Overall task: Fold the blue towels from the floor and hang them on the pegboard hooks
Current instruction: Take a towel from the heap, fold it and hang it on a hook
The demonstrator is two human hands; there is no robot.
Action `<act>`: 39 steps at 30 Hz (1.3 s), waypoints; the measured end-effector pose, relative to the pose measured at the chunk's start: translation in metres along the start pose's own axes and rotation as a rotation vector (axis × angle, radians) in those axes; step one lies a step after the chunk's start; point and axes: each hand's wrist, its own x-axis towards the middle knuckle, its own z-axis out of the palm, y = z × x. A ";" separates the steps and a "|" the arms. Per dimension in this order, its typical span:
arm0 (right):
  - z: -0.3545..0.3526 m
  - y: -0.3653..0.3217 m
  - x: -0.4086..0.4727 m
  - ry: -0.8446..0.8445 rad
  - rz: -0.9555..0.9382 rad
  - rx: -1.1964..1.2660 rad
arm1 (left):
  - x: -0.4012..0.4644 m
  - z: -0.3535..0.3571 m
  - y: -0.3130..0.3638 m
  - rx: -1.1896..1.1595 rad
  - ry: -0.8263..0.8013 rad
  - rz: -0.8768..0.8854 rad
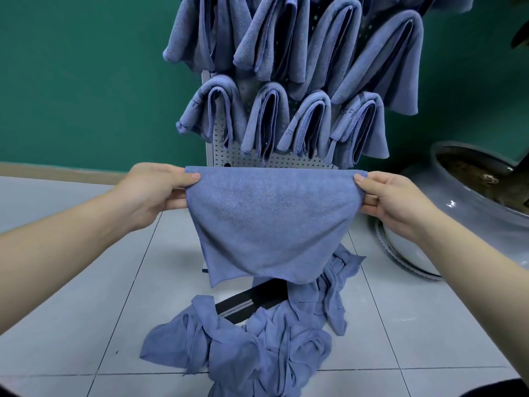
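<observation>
My left hand (156, 193) and right hand (392, 200) each pinch a top corner of the towel (266, 224), hanging in front of the pegboard (229, 151), above the floor pile (257, 339). Risks: corner slips, fold goes crooked; lower hooks already look full.

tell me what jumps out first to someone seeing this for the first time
A blue towel held up mid-frame, with the left hand and the right hand each pinching a top corner. Behind it, folded towels hang in rows on a white pegboard against a green wall. On the tiled floor below lies a crumpled pile of towels.
</observation>
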 end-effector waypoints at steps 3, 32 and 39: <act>0.008 0.003 -0.002 0.041 0.056 -0.033 | 0.002 0.002 -0.005 0.051 -0.008 -0.020; 0.143 0.011 -0.086 0.019 -0.053 0.169 | -0.083 0.086 -0.036 0.042 -0.180 0.272; 0.138 0.009 -0.086 -0.001 -0.172 0.147 | -0.079 0.083 -0.036 0.029 -0.174 0.451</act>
